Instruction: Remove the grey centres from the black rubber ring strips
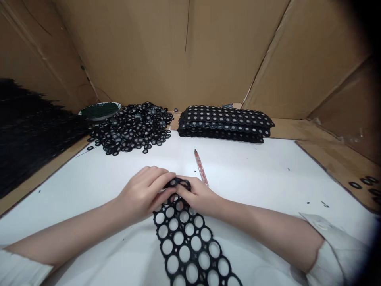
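While both hands meet at table (268, 174) centre, left hand (143, 194) & right hand (198, 196) pinch together on the far end of the black ring strip (187, 238). Strip's long axis runs 12–6 o'clock, trailing toward the person; hands equally near. Red tool (201, 167) lies at 1 o'clock, loose rings (132, 128) at 11, stacked strips (224, 123) at 1.
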`<state>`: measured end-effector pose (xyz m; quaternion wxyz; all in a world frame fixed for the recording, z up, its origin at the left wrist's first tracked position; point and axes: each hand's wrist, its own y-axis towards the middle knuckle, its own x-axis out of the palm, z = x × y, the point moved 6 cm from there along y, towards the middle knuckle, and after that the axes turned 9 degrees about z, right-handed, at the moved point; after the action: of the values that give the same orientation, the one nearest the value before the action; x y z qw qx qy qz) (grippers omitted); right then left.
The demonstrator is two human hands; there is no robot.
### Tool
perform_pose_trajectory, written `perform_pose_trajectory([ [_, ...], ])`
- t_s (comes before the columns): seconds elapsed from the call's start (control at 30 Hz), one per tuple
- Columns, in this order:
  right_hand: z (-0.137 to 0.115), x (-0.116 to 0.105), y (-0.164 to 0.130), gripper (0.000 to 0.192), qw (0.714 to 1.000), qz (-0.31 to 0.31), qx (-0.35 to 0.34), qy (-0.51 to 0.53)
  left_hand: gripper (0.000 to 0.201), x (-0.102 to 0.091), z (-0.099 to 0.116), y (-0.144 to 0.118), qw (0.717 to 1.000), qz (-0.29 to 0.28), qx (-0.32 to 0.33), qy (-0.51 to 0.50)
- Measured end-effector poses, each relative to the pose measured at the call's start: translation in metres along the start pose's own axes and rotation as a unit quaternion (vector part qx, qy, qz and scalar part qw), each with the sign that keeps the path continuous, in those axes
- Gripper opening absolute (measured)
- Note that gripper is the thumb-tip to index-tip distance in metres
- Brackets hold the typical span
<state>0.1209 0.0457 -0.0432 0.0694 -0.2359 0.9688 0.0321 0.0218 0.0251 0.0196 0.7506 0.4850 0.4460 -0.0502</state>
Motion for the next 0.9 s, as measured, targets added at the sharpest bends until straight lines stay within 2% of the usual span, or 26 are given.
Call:
perform_pose_trajectory([
  [0.03,0.0,0.001,0.001,0.026,1.0,0.0,-0.002,-0.011,0.014,0.005,-0.001,0.001,0.999,-0.023,-0.034,-0.027],
  [0.1,0.002,0.002,0.001,0.026,1.0,0.001,0.022,-0.023,0.014,0.005,-0.018,0.004,0.988,-0.041,-0.132,-0.062],
  [0.17,0.004,0.002,0.0,0.026,0.999,0.001,0.047,-0.026,0.019,-0.008,-0.053,0.008,0.97,0.003,-0.24,-0.035],
  [0.2,0.004,0.002,-0.001,0.026,0.998,-0.001,0.052,-0.023,0.023,-0.023,-0.074,0.009,0.957,0.065,-0.283,0.017],
  [0.23,0.004,0.003,-0.002,0.025,0.998,-0.002,0.052,-0.019,0.024,-0.038,-0.092,0.009,0.942,0.124,-0.299,0.093],
  [0.27,0.004,0.002,-0.003,0.026,0.999,0.0,0.051,-0.009,0.025,-0.048,-0.109,0.009,0.928,0.153,-0.31,0.139],
  [0.3,0.004,0.002,-0.004,0.027,0.999,0.001,0.051,0.006,0.023,-0.054,-0.125,0.008,0.921,0.158,-0.315,0.168],
  [0.33,0.005,0.003,-0.004,0.028,0.998,0.004,0.053,0.022,0.021,-0.058,-0.139,0.007,0.915,0.153,-0.319,0.194],
  [0.4,0.007,0.003,-0.004,0.03,0.997,0.01,0.055,0.044,0.025,-0.057,-0.162,0.003,0.916,0.104,-0.321,0.219],
  [0.5,0.01,0.002,-0.002,0.034,0.997,0.029,0.046,0.059,0.032,-0.051,-0.177,-0.002,0.917,0.045,-0.327,0.224],
  [0.6,0.014,0.002,0.0,0.036,0.994,0.043,0.062,0.077,0.025,-0.051,-0.167,0.003,0.923,0.041,-0.32,0.211],
  [0.7,0.014,0.0,0.001,0.037,0.993,0.056,0.071,0.075,0.026,-0.042,-0.134,0.011,0.946,0.01,-0.287,0.15],
  [0.8,0.01,0.0,0.0,0.037,0.996,0.06,0.048,0.04,0.03,-0.018,-0.081,0.015,0.968,-0.081,-0.232,0.042],
  [0.87,0.007,0.001,0.0,0.036,0.998,0.054,0.027,0.033,0.028,0.003,-0.043,0.013,0.96,-0.181,-0.193,-0.091],
  [0.9,0.006,0.002,0.0,0.036,0.998,0.051,0.018,0.038,0.024,0.007,-0.029,0.013,0.954,-0.204,-0.182,-0.12],
])
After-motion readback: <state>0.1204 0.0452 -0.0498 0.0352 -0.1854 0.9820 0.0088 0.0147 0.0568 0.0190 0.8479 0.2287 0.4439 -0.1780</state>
